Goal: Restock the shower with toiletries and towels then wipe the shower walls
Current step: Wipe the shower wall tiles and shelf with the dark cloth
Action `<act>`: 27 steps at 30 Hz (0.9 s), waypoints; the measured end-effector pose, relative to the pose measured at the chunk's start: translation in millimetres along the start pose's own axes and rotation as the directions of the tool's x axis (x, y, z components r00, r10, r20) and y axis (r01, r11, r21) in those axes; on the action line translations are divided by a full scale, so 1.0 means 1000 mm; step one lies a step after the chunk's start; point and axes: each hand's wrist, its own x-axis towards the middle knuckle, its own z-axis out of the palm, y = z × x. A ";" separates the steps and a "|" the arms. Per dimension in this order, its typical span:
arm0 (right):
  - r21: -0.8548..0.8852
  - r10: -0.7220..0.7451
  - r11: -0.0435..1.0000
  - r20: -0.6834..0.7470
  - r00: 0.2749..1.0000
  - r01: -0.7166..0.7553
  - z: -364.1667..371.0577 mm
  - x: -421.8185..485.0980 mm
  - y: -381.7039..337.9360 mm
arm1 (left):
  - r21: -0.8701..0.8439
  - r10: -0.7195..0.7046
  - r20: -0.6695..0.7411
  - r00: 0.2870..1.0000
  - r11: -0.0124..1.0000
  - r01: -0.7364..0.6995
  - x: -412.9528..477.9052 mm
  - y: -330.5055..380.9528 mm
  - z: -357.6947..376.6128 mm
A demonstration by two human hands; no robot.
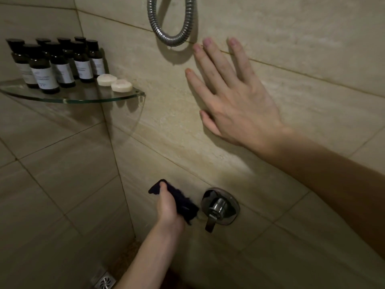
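Two hands at beige stone-look wall tile (291,49) | left hand (166,207), 6 o'clock, grips crumpled dark cloth (184,202) beside round chrome valve (219,207) | right hand (235,101), 2 o'clock, flat, fingers spread | curved glass shelf (83,99), 10 o'clock: dark labelled bottles (46,74), two round white soaps (121,85) | ribbed metal hose (173,39), 12 o'clock

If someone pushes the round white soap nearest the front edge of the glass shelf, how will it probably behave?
The soap looks flat and disc-shaped, so it would probably slide rather than roll. The glass shelf seems smooth and rimless, so a push may send it over the edge. Being small, it is likely light.
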 end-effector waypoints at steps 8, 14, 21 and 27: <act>-0.039 0.015 0.999 -0.028 0.999 -0.016 0.003 -0.001 -0.002 | 0.236 -0.186 -0.059 0.981 0.952 0.195 0.052 -0.035 0.012; -0.041 0.034 0.998 -0.065 0.997 -0.037 0.006 -0.001 -0.006 | 0.109 -0.155 -0.039 0.987 0.981 0.158 0.016 0.004 0.048; 0.127 0.023 0.992 -0.070 0.997 -0.014 -0.004 -0.002 -0.005 | -0.041 -0.159 0.163 0.974 0.985 0.167 -0.055 0.056 0.070; 0.807 0.163 0.590 -0.144 0.976 0.020 -0.015 -0.026 -0.014 | -0.115 -0.009 0.464 0.886 0.991 0.070 -0.114 0.110 0.075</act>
